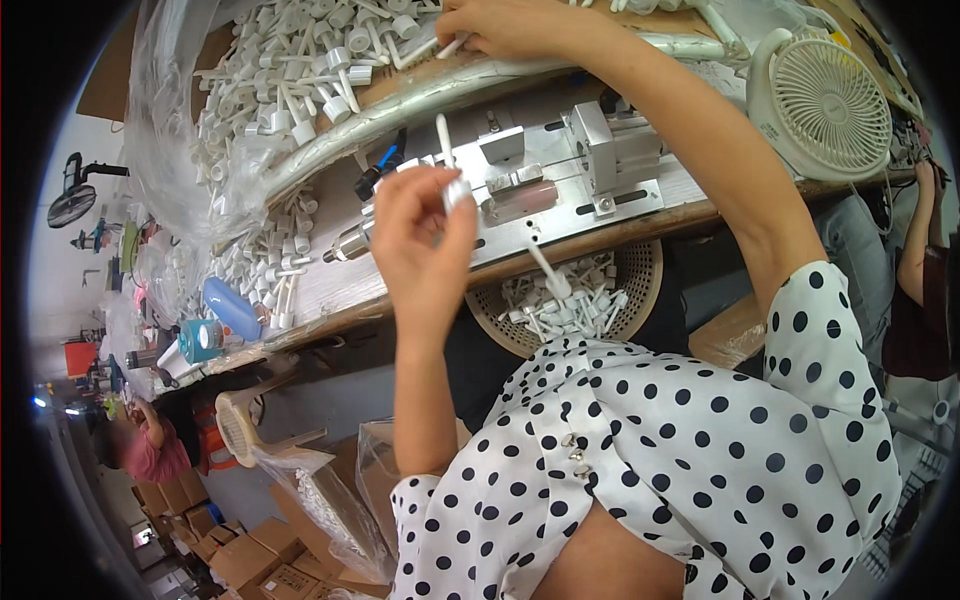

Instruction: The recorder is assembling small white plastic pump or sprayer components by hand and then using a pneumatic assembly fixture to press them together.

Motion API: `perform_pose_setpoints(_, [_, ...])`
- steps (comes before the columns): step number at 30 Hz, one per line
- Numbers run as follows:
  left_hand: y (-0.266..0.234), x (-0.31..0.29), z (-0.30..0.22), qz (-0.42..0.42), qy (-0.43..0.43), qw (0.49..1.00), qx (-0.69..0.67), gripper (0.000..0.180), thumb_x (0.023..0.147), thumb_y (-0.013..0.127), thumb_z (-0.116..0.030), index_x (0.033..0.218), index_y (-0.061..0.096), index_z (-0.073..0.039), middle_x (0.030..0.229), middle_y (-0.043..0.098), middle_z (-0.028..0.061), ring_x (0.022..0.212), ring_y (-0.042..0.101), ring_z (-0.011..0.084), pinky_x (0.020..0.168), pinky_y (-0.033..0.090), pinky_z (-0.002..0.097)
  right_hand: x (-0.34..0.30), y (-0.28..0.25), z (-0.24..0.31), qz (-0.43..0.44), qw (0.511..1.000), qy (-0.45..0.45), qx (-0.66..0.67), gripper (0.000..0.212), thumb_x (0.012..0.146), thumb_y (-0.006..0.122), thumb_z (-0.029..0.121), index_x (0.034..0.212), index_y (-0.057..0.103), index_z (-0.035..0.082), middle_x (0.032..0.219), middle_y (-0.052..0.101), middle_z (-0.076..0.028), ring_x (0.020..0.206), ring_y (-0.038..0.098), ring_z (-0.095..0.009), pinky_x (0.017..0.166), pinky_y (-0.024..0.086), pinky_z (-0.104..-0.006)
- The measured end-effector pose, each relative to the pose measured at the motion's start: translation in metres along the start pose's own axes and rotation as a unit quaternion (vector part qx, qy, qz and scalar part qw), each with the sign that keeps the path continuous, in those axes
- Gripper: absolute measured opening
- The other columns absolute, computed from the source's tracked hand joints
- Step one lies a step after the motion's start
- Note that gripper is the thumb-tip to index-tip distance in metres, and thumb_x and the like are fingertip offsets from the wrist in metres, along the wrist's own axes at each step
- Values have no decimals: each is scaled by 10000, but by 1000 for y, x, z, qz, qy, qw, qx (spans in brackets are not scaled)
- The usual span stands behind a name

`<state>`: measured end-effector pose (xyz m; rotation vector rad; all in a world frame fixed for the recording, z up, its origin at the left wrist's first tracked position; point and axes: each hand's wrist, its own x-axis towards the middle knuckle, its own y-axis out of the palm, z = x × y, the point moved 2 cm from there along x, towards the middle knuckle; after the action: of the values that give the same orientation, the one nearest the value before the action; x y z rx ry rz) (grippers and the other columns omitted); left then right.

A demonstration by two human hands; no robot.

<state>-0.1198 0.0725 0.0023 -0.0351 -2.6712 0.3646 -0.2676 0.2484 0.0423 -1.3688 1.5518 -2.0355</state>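
My left hand (422, 225) is raised before the metal fixture and pinches a white applicator wand (445, 145), its cap between the fingers and its thin stem pointing up. Beyond the padded rail my right hand (495, 28) has its fingers closed on the stem of another white applicator wand (453, 46), at the edge of the heaped wands (300, 75). The metal fixture (515, 180), with blocks and a clamp, lies on the bench between both hands. One wand (549, 268) tilts over the round basket (477, 312); I cannot tell whether it is falling or resting.
A plastic-wrapped rail (400, 100) crosses the bench. At the right stands a white fan (825, 105). A blue bottle (232, 308) and a teal roll (200, 340) lie at the bench's left end. Cardboard boxes (250, 560) fill the lower left; other people sit at both sides.
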Motion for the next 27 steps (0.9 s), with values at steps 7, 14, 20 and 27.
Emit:
perform_pose_setpoints(7, [39,-35,17,47,96,976,192,224,696,601,18,919,594,24,1041,546,123,629,531,134,546,444,230,-8,-2,-4,-47,996,70,38,237,762,529,87,981,606,40,966,597,-166,841,577,-341,741,456,-415])
perform_pose_setpoints(14, [49,-32,7,82,122,955,257,207,734,582,-17,928,546,47,1083,517,193,862,578,347,723,473,373,-70,-41,25,-105,756,378,524,271,738,571,112,994,598,28,942,575,-204,857,555,-338,766,448,-409])
perform_pose_setpoints(20, [47,-24,8,120,120,952,257,222,739,624,-61,941,558,5,1031,544,152,663,551,244,616,464,325,-123,-52,71,-116,762,289,567,347,796,612,66,1102,470,-10,911,581,-63,792,572,-100,681,480,-244])
perform_pose_setpoints(27, [28,119,3,-71,249,890,375,380,740,654,-388,814,639,-16,733,614,102,636,554,209,606,449,303,-116,-25,122,-79,969,62,225,209,675,694,149,796,589,16,830,582,-85,780,566,-213,687,471,-315])
